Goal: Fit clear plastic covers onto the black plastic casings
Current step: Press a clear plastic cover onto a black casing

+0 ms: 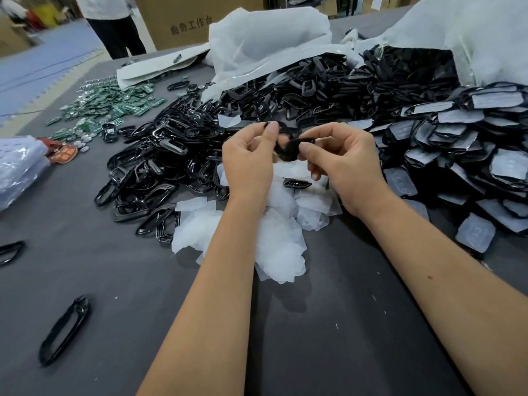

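- Both my hands, left hand (248, 161) and right hand (340, 161), pinch one black casing (288, 148) above the clear covers (274, 232).
- I can't see a cover on it; a loose pinch could drop it into the pile.

A factory assembly floor is indicated: black casings (177, 155) and green circuit boards (114, 105) are heaped on a grey desk (114, 281), with cardboard boxes (185, 21) stacked far behind.

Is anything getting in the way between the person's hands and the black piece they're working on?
Nothing visible does. The left hand and right hand both already pinch the small black plastic casing, held up above the heap of clear plastic covers on the grey table.
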A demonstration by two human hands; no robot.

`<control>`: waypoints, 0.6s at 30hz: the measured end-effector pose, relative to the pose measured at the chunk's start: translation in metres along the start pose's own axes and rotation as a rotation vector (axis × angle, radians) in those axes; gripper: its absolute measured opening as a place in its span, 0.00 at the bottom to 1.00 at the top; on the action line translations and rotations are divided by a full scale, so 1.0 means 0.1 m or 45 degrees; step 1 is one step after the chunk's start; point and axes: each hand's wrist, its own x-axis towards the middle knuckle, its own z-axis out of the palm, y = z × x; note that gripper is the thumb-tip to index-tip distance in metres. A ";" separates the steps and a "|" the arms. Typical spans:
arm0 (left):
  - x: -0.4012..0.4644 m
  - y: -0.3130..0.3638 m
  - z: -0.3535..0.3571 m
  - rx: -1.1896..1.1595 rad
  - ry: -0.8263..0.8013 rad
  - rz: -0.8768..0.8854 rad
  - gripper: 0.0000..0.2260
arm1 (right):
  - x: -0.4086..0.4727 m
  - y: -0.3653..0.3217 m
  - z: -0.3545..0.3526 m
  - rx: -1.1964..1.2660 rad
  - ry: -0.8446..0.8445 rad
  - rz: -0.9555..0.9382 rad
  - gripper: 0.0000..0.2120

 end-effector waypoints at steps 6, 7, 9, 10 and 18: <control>0.03 0.01 -0.07 0.090 0.061 0.000 0.10 | 0.01 0.01 0.00 0.039 0.032 0.017 0.09; 0.02 0.01 -0.07 0.119 0.035 0.001 0.10 | 0.02 0.01 0.00 0.028 0.038 0.014 0.09; 0.01 0.00 -0.06 0.240 -0.012 0.029 0.09 | 0.02 0.02 0.00 -0.003 0.052 -0.002 0.06; 0.01 -0.02 -0.05 0.312 -0.042 0.044 0.08 | 0.02 0.02 -0.01 -0.015 0.064 -0.009 0.05; 0.02 0.00 0.00 0.182 -0.293 -0.093 0.25 | 0.04 0.06 -0.02 -0.126 0.213 -0.027 0.04</control>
